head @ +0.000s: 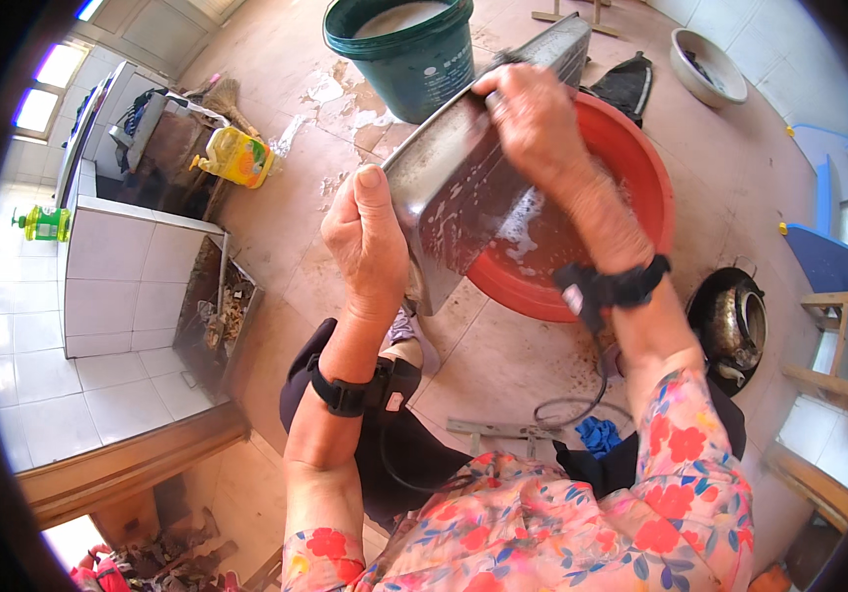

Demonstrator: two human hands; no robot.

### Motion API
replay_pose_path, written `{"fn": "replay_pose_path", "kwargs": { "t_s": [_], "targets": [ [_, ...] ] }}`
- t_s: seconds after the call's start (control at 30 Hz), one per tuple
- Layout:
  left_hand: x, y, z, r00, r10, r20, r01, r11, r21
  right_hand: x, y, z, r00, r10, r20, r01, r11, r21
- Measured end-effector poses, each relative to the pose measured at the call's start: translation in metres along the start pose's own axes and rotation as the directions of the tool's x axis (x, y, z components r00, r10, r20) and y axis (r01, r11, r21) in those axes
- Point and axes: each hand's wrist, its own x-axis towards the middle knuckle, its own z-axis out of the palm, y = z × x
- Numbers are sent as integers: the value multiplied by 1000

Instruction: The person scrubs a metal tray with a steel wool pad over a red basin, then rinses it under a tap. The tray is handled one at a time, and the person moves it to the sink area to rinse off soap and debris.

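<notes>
A wide metal tray-like panel point(442, 203) with a raised rim is tilted on edge over a red plastic basin point(657, 200). Its surface is wet and streaked with suds. My left hand point(366, 240) grips the near end of the panel, thumb up along the edge. At the far part of the upper edge is my right hand point(535, 122), slightly blurred, with its fingers curled on a dark, fuzzy scrubber point(510, 56), mostly hidden by the hand. Cloudy, foamy water point(524, 229) lies in the basin.
A green bucket point(413, 74) of whitish liquid stands beyond the panel. Left are a yellow detergent jug point(235, 157) and a tiled stove point(124, 274). At right are a blackened kettle point(731, 329) and a pale basin point(709, 70). A blue cloth point(598, 436) lies close to me.
</notes>
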Motion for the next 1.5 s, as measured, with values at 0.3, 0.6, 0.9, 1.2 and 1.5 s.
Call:
{"fn": "replay_pose_path", "kwargs": {
  "t_s": [0.3, 0.6, 0.9, 1.2, 1.5],
  "targets": [
    [26, -3, -8, 979, -148, -137, 121, 974, -191, -56, 174, 34, 792, 521, 318, -462, 852, -246],
    [13, -13, -11, 976, -215, -22, 197, 924, -328, -196, 100, -2, 494, 766, 412, -664, 638, -390],
    [-29, -4, 18, 988, -105, 110, 113, 991, -66, -8, 74, -74, 412, 891, 190, -910, 393, 130],
    [-49, 5, -18, 910, 246, 334, -265, 964, 12, -22, 63, -92, 75, 964, 253, -977, 20, 213],
    [-7, 29, -46, 792, 502, 348, -610, 676, 413, -64, 74, -49, -58, 989, 135, -884, -114, 454]
  ]
}}
